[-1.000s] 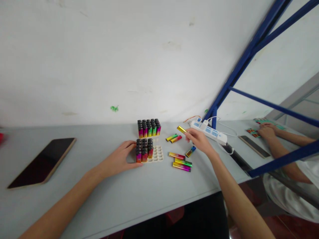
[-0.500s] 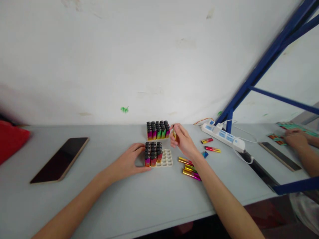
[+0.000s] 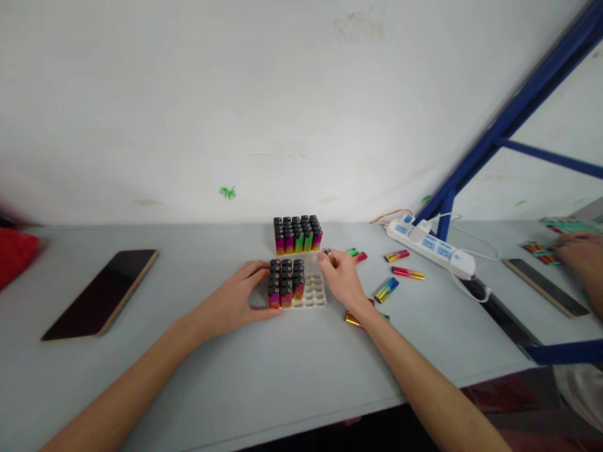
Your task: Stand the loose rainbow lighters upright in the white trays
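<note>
My left hand braces the left side of a white tray, its thumb at the front corner and its fingers behind. Upright lighters with black tops and pink-orange bodies fill the tray's left columns, while round holes show on its right. At the tray's right rear, my right hand is closed on a lighter; only its dark end shows, the rest hidden by the fingers. Directly behind stands a full block of upright lighters in purple, green and yellow.
Loose lighters lie to the right, including a blue-yellow one and a red one. Beyond them are a white power strip with cables and a blue metal frame. A dark phone lies left. Another person's hand works far right.
My right hand has come down with the lighter to the tray's right rear edge. My left hand stays at the tray. The view has shifted slightly, uncovering more loose lighters.
</note>
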`<state>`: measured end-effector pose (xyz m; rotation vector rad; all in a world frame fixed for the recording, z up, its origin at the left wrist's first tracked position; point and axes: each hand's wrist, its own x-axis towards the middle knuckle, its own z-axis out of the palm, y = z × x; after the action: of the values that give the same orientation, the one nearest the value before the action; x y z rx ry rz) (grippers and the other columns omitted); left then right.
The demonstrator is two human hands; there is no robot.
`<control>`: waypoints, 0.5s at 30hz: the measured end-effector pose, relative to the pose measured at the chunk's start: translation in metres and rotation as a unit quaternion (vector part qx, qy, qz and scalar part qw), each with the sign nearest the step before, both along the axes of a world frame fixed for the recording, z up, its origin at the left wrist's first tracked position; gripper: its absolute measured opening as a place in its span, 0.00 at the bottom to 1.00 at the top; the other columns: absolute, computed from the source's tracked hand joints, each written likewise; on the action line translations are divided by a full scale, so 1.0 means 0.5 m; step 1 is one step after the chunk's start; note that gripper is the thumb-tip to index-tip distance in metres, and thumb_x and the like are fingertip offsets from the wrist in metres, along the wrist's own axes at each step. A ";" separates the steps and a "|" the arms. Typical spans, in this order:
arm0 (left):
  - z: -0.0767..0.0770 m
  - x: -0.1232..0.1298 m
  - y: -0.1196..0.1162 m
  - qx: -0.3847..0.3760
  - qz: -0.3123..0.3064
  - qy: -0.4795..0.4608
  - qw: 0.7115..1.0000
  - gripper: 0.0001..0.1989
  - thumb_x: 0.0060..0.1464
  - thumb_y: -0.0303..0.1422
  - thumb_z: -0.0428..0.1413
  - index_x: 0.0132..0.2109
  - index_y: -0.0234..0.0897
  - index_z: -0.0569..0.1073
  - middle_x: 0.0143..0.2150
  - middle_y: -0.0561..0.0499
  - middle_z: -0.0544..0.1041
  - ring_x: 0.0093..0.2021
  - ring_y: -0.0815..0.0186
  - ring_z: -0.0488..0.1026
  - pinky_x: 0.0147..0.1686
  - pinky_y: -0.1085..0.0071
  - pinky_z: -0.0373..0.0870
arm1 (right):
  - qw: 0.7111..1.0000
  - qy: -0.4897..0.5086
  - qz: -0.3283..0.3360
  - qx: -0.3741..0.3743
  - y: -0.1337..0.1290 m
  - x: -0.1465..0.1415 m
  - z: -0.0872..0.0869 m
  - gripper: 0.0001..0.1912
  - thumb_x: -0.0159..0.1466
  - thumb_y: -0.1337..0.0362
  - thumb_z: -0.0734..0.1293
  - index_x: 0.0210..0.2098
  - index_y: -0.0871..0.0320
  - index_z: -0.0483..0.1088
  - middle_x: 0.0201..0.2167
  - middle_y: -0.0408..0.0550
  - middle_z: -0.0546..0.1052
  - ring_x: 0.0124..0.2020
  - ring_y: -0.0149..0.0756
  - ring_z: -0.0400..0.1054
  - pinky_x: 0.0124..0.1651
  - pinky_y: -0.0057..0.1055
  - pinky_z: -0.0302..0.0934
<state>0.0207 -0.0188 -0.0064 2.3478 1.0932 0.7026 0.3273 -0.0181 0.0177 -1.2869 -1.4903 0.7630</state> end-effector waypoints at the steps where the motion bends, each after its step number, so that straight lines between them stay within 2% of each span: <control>1: 0.000 0.000 0.000 -0.001 -0.001 0.001 1.000 0.37 0.64 0.66 0.78 0.67 0.45 0.90 0.78 0.35 0.88 0.79 0.30 0.85 0.86 0.34 0.82 | 1.000 -0.002 0.000 0.004 -0.001 0.001 0.001 0.37 0.74 0.29 0.67 0.23 0.44 0.50 0.21 0.35 0.55 0.27 0.33 0.47 0.34 0.39 0.45; 5: 0.002 -0.001 0.000 -0.006 -0.001 -0.004 1.000 0.36 0.65 0.64 0.78 0.67 0.46 0.90 0.77 0.35 0.88 0.78 0.30 0.86 0.85 0.34 0.83 | 0.999 -0.021 0.024 0.026 -0.018 0.014 0.026 0.32 0.79 0.32 0.66 0.29 0.45 0.58 0.24 0.35 0.59 0.28 0.35 0.53 0.36 0.38 0.49; 7: 0.002 0.000 0.001 -0.006 0.000 -0.007 1.000 0.36 0.64 0.64 0.79 0.66 0.46 0.90 0.76 0.35 0.88 0.78 0.30 0.86 0.85 0.34 0.83 | 0.997 -0.042 0.059 0.038 -0.031 0.024 0.046 0.28 0.82 0.35 0.68 0.35 0.46 0.63 0.26 0.34 0.63 0.29 0.36 0.57 0.38 0.38 0.52; 10: 0.004 0.002 0.002 -0.010 -0.007 -0.003 1.000 0.38 0.63 0.65 0.79 0.67 0.45 0.89 0.78 0.35 0.88 0.79 0.31 0.85 0.87 0.35 0.80 | 0.989 -0.073 0.117 0.049 -0.048 0.037 0.075 0.25 0.87 0.38 0.67 0.40 0.46 0.65 0.28 0.36 0.69 0.32 0.39 0.64 0.41 0.37 0.58; 13: 0.007 0.004 0.000 -0.014 -0.007 0.005 1.000 0.39 0.63 0.64 0.79 0.69 0.45 0.88 0.78 0.35 0.87 0.80 0.31 0.84 0.87 0.35 0.79 | 0.981 -0.102 0.149 0.077 -0.059 0.040 0.090 0.29 0.89 0.35 0.66 0.38 0.46 0.67 0.33 0.44 0.76 0.37 0.45 0.70 0.46 0.40 0.64; 15: 0.009 0.005 -0.001 -0.013 -0.004 0.007 1.000 0.39 0.64 0.64 0.79 0.70 0.44 0.88 0.78 0.35 0.87 0.80 0.30 0.83 0.87 0.35 0.79 | 0.977 -0.114 0.149 0.101 -0.062 0.037 0.092 0.35 0.87 0.30 0.68 0.34 0.46 0.67 0.33 0.48 0.76 0.39 0.47 0.69 0.49 0.42 0.66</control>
<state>0.0234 -0.0194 -0.0020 2.3363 1.0916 0.6669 0.3460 -0.0491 0.0637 -1.0356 -1.9251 0.6488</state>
